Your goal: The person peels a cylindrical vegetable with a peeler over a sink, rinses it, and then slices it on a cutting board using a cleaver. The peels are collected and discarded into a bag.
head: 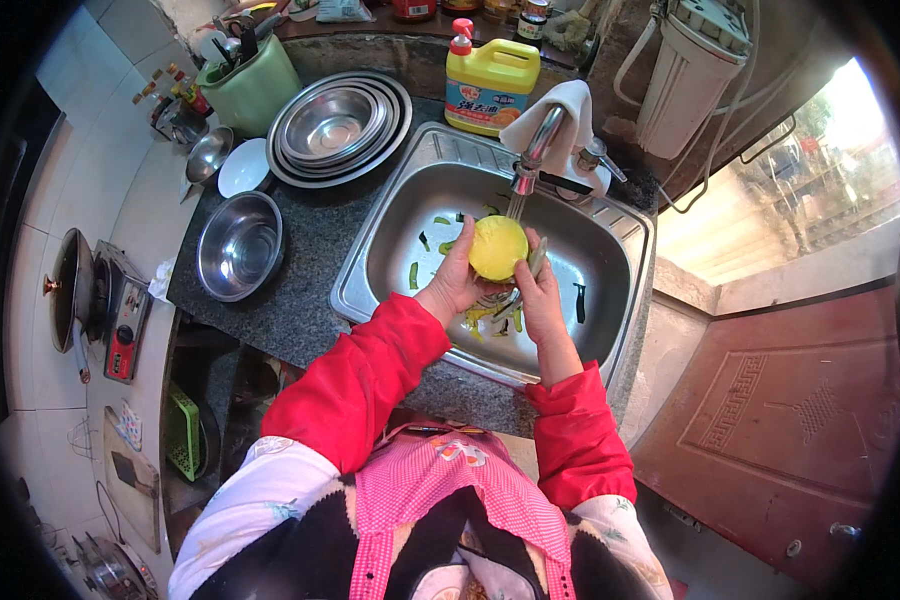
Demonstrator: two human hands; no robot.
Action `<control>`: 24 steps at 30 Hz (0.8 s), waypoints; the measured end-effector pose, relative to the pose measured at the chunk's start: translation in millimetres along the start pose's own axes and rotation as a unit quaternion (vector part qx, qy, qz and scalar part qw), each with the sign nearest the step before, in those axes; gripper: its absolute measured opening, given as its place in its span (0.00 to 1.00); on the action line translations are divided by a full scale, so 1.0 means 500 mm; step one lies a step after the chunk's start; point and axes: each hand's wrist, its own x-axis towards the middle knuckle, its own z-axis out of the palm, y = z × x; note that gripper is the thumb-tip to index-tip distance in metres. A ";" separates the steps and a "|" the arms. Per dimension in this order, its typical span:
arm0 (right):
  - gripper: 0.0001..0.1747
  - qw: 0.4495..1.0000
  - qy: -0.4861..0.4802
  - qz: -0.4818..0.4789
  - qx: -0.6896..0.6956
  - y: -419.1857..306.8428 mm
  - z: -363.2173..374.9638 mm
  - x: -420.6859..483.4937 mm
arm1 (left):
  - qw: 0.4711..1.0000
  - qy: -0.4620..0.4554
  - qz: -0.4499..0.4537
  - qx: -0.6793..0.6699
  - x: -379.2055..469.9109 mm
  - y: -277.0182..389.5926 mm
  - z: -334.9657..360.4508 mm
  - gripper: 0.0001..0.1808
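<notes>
Both my hands hold a round piece of yellow squash [499,249] over the sink, its pale cut face turned up. My left hand [454,279] grips its left side, and my right hand [542,296] grips its right side. A slim, pale-handled tool [538,256], perhaps a peeler, is also tucked in my right hand; its working end is hard to make out. Water runs from the faucet [526,169] just behind the squash. Green and yellow peel strips [413,274] lie scattered in the stainless steel sink [379,225].
A white cloth [551,112] drapes over the faucet. Behind the sink stands a yellow detergent jug [491,86]. Left on the granite counter [307,255] are nested steel bowls [337,127], a white bowl [244,169] and another steel bowl [240,246]. A red cabinet door [780,420] is at right.
</notes>
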 end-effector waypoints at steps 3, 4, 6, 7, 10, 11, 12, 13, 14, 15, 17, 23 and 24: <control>0.33 0.995 0.014 0.054 0.082 -0.012 0.005 -0.005 | 0.999 0.015 0.009 -0.030 0.001 -0.010 0.009 0.40; 0.33 0.993 0.015 0.066 0.101 -0.018 0.007 -0.007 | 0.999 0.022 0.013 -0.042 0.000 -0.012 0.016 0.39; 0.33 0.989 0.022 0.073 0.125 -0.029 0.016 -0.016 | 0.997 0.039 0.005 -0.070 0.010 -0.021 0.007 0.34; 0.33 0.987 0.025 0.077 0.137 -0.031 0.019 -0.022 | 0.995 0.047 0.002 -0.083 0.013 -0.025 0.000 0.32; 0.32 0.999 0.010 0.039 0.037 -0.016 0.014 -0.038 | 0.993 0.040 0.071 -0.083 0.012 -0.035 -0.010 0.27; 0.32 0.998 0.008 -0.028 -0.054 -0.011 0.010 -0.044 | 0.994 0.004 0.049 -0.093 0.010 -0.034 -0.013 0.26; 0.32 0.985 0.005 -0.094 -0.144 -0.012 0.011 -0.049 | 0.994 -0.030 0.028 -0.102 0.002 -0.028 -0.014 0.25; 0.32 0.960 0.001 -0.159 -0.232 -0.018 0.013 -0.051 | 0.992 -0.064 0.006 -0.112 -0.006 -0.021 -0.016 0.24; 0.36 0.936 -0.025 -0.200 -0.289 -0.033 0.004 -0.055 | 0.989 -0.102 -0.028 -0.099 -0.013 -0.012 -0.017 0.26; 0.38 0.905 -0.072 -0.239 -0.344 -0.054 -0.003 -0.055 | 0.990 -0.099 -0.055 -0.084 -0.023 0.000 -0.013 0.27; 0.41 0.823 -0.161 -0.310 -0.448 -0.087 -0.022 -0.053 | 0.988 -0.094 -0.112 -0.054 -0.036 0.022 -0.007 0.29; 0.40 0.869 -0.170 -0.239 -0.399 -0.077 -0.024 -0.036 | 0.994 -0.072 -0.071 -0.044 -0.014 -0.001 -0.072 0.30; 0.38 0.901 -0.134 -0.232 -0.341 -0.081 -0.015 -0.035 | 0.995 -0.071 -0.056 -0.041 -0.021 -0.001 -0.051 0.30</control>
